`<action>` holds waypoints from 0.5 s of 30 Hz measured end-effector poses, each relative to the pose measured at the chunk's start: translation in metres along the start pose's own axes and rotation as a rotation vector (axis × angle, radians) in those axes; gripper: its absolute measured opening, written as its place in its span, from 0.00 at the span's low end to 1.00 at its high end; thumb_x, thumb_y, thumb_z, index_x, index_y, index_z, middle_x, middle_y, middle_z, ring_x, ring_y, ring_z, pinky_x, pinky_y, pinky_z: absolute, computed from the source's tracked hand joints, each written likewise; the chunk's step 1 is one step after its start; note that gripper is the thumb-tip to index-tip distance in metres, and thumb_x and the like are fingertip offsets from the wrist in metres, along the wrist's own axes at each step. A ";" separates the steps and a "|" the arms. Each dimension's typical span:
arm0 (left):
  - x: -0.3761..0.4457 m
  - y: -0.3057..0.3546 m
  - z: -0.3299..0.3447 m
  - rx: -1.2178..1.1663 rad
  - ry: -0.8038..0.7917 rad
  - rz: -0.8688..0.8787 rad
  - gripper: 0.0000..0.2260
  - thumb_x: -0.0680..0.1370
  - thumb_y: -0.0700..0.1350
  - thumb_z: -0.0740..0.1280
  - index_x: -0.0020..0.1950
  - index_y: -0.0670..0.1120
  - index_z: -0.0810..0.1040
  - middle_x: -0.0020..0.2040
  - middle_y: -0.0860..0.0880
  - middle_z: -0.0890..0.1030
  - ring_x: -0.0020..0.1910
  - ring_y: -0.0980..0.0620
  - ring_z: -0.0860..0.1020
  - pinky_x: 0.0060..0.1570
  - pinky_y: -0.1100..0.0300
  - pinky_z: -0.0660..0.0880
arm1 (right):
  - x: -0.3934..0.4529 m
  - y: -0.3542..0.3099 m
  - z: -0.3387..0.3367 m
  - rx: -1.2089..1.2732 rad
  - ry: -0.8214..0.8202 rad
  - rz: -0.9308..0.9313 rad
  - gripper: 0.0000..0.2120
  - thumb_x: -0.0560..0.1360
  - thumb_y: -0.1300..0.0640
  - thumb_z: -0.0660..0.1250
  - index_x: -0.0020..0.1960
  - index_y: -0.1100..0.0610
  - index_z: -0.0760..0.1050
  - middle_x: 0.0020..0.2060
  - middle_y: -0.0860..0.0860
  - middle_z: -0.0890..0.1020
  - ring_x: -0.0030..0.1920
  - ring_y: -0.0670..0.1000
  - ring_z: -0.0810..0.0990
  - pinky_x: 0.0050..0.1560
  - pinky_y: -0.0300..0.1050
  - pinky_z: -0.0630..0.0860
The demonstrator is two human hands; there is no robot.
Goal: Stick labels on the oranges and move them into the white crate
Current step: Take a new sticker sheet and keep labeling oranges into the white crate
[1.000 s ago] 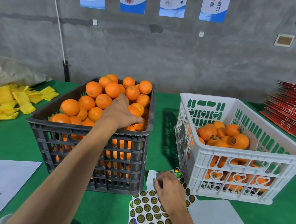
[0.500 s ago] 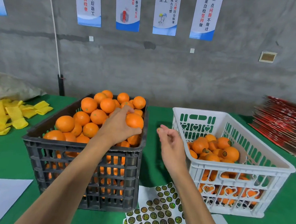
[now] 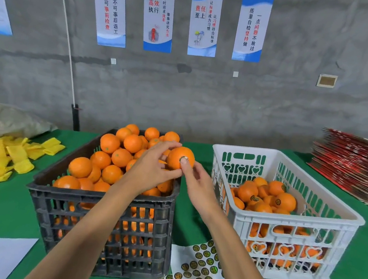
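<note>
My left hand (image 3: 150, 172) gripped the round orange (image 3: 177, 159); my right hand (image 3: 197, 181) pressed a round label (image 3: 183, 159) on. Advisable: rub edges flat.

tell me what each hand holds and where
Left hand grips a round orange fruit by its left side; right hand presses a round label onto its front.

Four blue-and-white wall posters carry Chinese text in vertical lines. The first poster (image 3: 110, 12) reads 宁可事前检查 不可事后返工. The second poster (image 3: 158, 16) has the heading 高效执行. The third poster (image 3: 204, 22) has the heading 责任至上. The fourth poster (image 3: 252, 26) reads 质量自检坚持做 一点问题不放过. Print on the round stickers of the label sheet (image 3: 197, 273) is too small to read
</note>
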State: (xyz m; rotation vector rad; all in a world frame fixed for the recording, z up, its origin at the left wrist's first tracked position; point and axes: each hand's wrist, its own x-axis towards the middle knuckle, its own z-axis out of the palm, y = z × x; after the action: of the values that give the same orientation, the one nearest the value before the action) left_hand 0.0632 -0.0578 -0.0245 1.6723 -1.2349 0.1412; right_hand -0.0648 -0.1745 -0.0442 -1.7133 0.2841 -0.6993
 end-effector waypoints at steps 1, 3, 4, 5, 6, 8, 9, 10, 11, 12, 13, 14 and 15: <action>0.000 0.000 0.002 -0.066 -0.038 -0.018 0.30 0.69 0.58 0.79 0.69 0.63 0.74 0.63 0.57 0.80 0.56 0.55 0.82 0.53 0.57 0.82 | -0.001 0.002 0.000 0.074 0.012 0.021 0.26 0.78 0.34 0.63 0.62 0.52 0.80 0.54 0.46 0.86 0.54 0.41 0.83 0.57 0.38 0.75; 0.000 0.001 0.003 -0.155 -0.071 -0.066 0.31 0.69 0.61 0.78 0.71 0.62 0.74 0.64 0.56 0.81 0.58 0.57 0.83 0.55 0.59 0.81 | 0.000 0.007 -0.002 0.330 0.078 0.161 0.28 0.80 0.35 0.61 0.60 0.58 0.82 0.48 0.51 0.87 0.48 0.47 0.84 0.58 0.41 0.74; 0.000 0.000 0.002 -0.133 -0.059 -0.091 0.28 0.72 0.62 0.76 0.71 0.61 0.75 0.65 0.58 0.80 0.58 0.58 0.82 0.55 0.59 0.81 | 0.002 0.009 -0.004 0.509 0.107 0.236 0.30 0.81 0.35 0.58 0.63 0.59 0.81 0.47 0.52 0.87 0.46 0.49 0.83 0.59 0.43 0.74; 0.000 -0.004 0.001 -0.052 -0.037 -0.132 0.24 0.75 0.62 0.73 0.69 0.59 0.75 0.65 0.59 0.79 0.58 0.59 0.81 0.55 0.58 0.80 | 0.003 0.010 -0.008 0.686 0.141 0.283 0.32 0.82 0.34 0.55 0.66 0.59 0.78 0.50 0.53 0.87 0.48 0.49 0.82 0.60 0.45 0.73; 0.001 -0.009 -0.001 0.086 -0.032 -0.188 0.19 0.78 0.60 0.70 0.67 0.56 0.77 0.64 0.58 0.79 0.57 0.58 0.80 0.55 0.56 0.80 | 0.003 0.012 -0.013 0.825 0.193 0.298 0.33 0.82 0.33 0.52 0.69 0.58 0.75 0.54 0.52 0.86 0.51 0.49 0.82 0.62 0.46 0.73; 0.004 -0.017 -0.006 0.403 -0.210 -0.427 0.10 0.81 0.54 0.67 0.60 0.53 0.77 0.59 0.51 0.80 0.54 0.51 0.78 0.52 0.55 0.76 | 0.004 0.014 -0.024 0.958 0.320 0.253 0.33 0.83 0.33 0.50 0.74 0.57 0.69 0.60 0.52 0.84 0.55 0.49 0.82 0.63 0.46 0.73; 0.005 -0.018 -0.008 0.554 -0.426 -0.610 0.07 0.82 0.52 0.66 0.57 0.53 0.76 0.59 0.48 0.78 0.53 0.49 0.77 0.49 0.56 0.74 | 0.004 0.016 -0.028 0.964 0.368 0.219 0.33 0.83 0.34 0.50 0.75 0.57 0.67 0.61 0.52 0.83 0.56 0.50 0.82 0.62 0.46 0.74; 0.004 -0.014 -0.010 0.657 -0.650 -0.788 0.09 0.81 0.52 0.66 0.59 0.52 0.76 0.62 0.47 0.76 0.54 0.47 0.75 0.50 0.55 0.73 | 0.003 0.017 -0.030 0.943 0.404 0.193 0.32 0.84 0.35 0.51 0.76 0.58 0.65 0.62 0.52 0.83 0.57 0.50 0.83 0.60 0.45 0.75; 0.004 -0.012 -0.012 0.745 -0.805 -0.923 0.16 0.80 0.54 0.68 0.66 0.51 0.75 0.67 0.46 0.74 0.56 0.46 0.75 0.52 0.54 0.73 | 0.003 0.019 -0.030 0.909 0.422 0.174 0.31 0.84 0.37 0.52 0.77 0.58 0.63 0.62 0.51 0.83 0.57 0.51 0.83 0.59 0.45 0.76; 0.004 -0.004 -0.013 0.794 -0.877 -1.025 0.25 0.79 0.56 0.69 0.74 0.50 0.70 0.70 0.45 0.72 0.55 0.45 0.74 0.52 0.52 0.73 | 0.002 0.020 -0.028 0.873 0.421 0.163 0.29 0.85 0.39 0.53 0.77 0.58 0.62 0.62 0.51 0.83 0.57 0.52 0.84 0.58 0.45 0.77; 0.005 -0.002 -0.015 0.814 -0.864 -1.070 0.31 0.78 0.57 0.70 0.78 0.48 0.66 0.71 0.46 0.72 0.53 0.46 0.74 0.52 0.53 0.72 | 0.000 0.023 -0.025 0.841 0.407 0.162 0.27 0.86 0.42 0.53 0.77 0.58 0.63 0.61 0.51 0.83 0.57 0.52 0.84 0.58 0.45 0.77; 0.006 0.005 -0.016 0.821 -0.822 -1.033 0.32 0.80 0.55 0.70 0.79 0.47 0.64 0.70 0.47 0.71 0.54 0.45 0.74 0.54 0.53 0.72 | -0.002 0.026 -0.022 0.814 0.390 0.169 0.24 0.86 0.44 0.53 0.76 0.58 0.64 0.61 0.51 0.84 0.57 0.53 0.84 0.57 0.46 0.78; 0.005 0.008 -0.015 0.844 -0.748 -0.969 0.28 0.82 0.51 0.67 0.79 0.45 0.63 0.69 0.48 0.70 0.60 0.44 0.74 0.57 0.53 0.70 | -0.004 0.030 -0.018 0.790 0.379 0.180 0.22 0.87 0.47 0.54 0.75 0.58 0.66 0.60 0.51 0.84 0.56 0.54 0.84 0.57 0.47 0.79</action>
State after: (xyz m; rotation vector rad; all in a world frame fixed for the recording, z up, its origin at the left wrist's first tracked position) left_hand 0.0663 -0.0500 -0.0095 3.0681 -0.7120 -0.7078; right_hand -0.0735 -0.1949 -0.0720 -0.7924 0.3579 -0.8551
